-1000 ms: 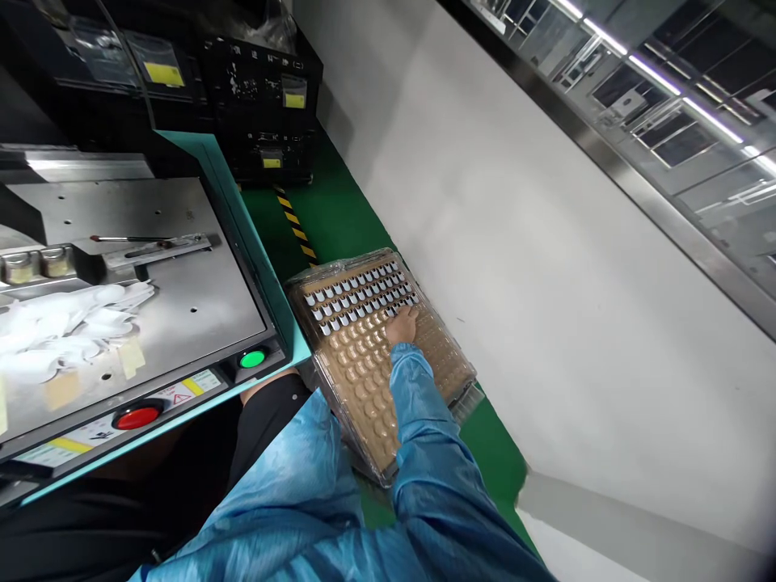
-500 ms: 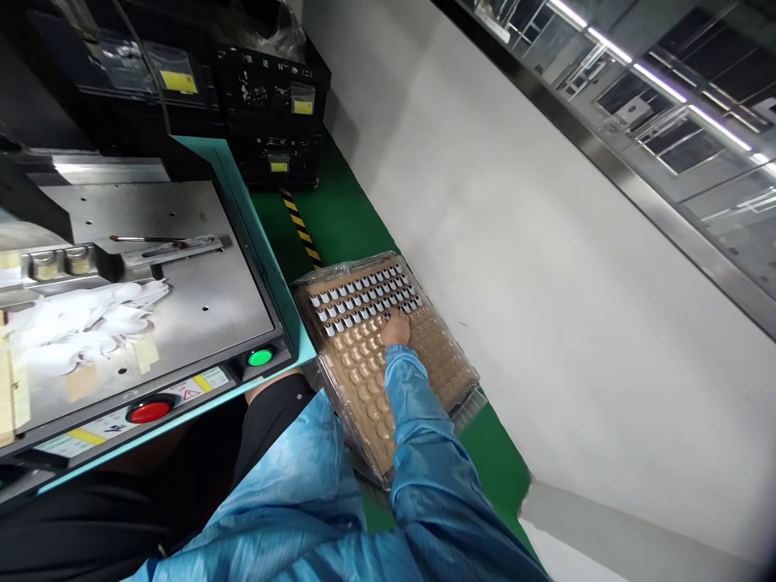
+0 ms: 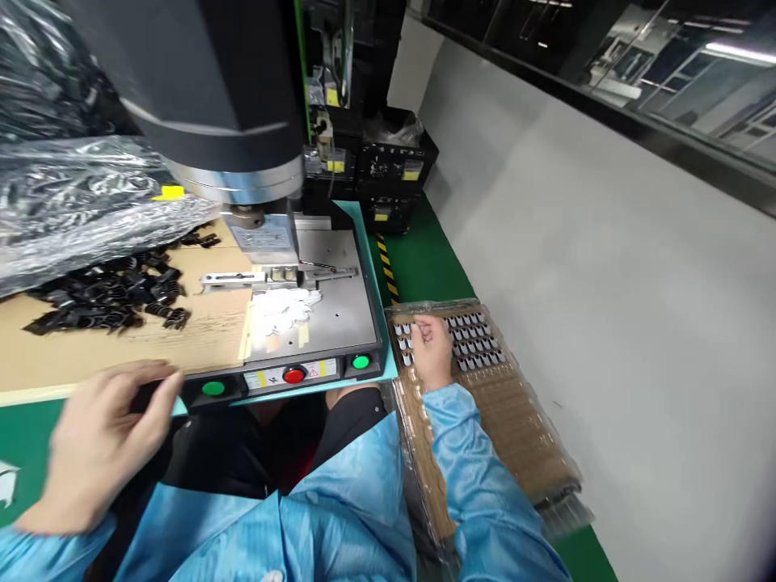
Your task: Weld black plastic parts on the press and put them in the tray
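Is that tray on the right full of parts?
Partly full: the tray has small parts in its far rows, while the visible nearer area looks bare.

Black bins [image 3: 379, 168] with yellow labels [image 3: 412, 170] stand stacked beside the pale wall [image 3: 575, 242], crumpled clear plastic [image 3: 397, 129] on top. Black-and-yellow striped tape [image 3: 386, 268] marks the green floor [image 3: 419, 255] near them. Above the wall, a window [image 3: 667, 69] shows a lit tube lamp [image 3: 740, 53]. Crinkled, shiny plastic sheeting [image 3: 78, 198] spreads at far left, a yellow slip [image 3: 170, 192] at its edge.

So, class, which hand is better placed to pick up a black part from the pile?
Probably left: the left hand is open near the black parts, while the right hand is over the tray, farther off.
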Demonstrator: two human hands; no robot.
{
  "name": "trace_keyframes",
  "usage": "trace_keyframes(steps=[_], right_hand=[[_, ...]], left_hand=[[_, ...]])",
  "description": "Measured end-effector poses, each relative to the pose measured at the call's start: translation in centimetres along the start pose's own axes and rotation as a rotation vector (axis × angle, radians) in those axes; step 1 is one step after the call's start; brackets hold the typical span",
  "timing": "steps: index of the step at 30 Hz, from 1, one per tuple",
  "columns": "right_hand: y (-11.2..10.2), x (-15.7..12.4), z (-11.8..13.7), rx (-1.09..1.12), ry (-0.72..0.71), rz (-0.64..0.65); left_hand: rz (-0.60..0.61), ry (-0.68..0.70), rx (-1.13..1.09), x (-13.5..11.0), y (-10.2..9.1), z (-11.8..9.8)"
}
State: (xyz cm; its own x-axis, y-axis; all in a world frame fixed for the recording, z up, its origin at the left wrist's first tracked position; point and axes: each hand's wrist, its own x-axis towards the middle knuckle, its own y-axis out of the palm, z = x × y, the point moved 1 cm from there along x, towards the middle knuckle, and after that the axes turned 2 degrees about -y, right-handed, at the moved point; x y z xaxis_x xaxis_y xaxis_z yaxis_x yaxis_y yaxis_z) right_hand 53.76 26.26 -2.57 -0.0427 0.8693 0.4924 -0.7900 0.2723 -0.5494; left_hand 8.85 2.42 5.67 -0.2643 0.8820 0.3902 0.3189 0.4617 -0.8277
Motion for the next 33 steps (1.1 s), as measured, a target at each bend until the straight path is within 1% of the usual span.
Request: trace_keyframes(steps=[1, 3, 5, 7, 9, 12, 16, 21, 28, 33], right_hand=[[1.5, 0.4, 2.7, 0.053, -0.069, 0.069], [4.8, 1.0, 7.3, 0.099, -0.19, 0.214], [7.9, 1.5, 10.4, 0.066, -0.267, 0.304], [10.5, 1.9, 12.4, 0.033, -0.321, 0.377], [12.6, 2.3, 13.7, 0.023, -0.359, 0.435], [14.4, 2.5, 14.9, 0.003, -0.388, 0.475], [15.4, 2.4, 15.7, -0.053, -0.386, 0.469], [15.3, 2.2, 15.4, -0.06, -0.372, 0.415], [15.0, 2.0, 15.5, -0.066, -0.316, 0.383], [14.8, 1.9, 15.5, -0.062, -0.331, 0.366]], left_hand=[[-0.032, 0.031, -0.025, 0.7, 1.0, -0.6], [0.007, 0.132, -0.096, 2.4, 3.6, -1.6], [0.028, 0.174, -0.138, 4.2, 6.1, -2.1], [0.035, 0.175, -0.157, 5.7, 8.3, -1.9], [0.062, 0.18, -0.163, 6.7, 10.0, -1.3], [0.102, 0.203, -0.172, 7.5, 11.4, -0.3], [0.135, 0.209, -0.195, 8.2, 11.9, -0.1], [0.171, 0.203, -0.21, 8.8, 12.1, -0.7], [0.125, 0.213, -0.342, 8.6, 12.4, -0.5], [0.116, 0.201, -0.318, 8.6, 12.7, -0.4]])
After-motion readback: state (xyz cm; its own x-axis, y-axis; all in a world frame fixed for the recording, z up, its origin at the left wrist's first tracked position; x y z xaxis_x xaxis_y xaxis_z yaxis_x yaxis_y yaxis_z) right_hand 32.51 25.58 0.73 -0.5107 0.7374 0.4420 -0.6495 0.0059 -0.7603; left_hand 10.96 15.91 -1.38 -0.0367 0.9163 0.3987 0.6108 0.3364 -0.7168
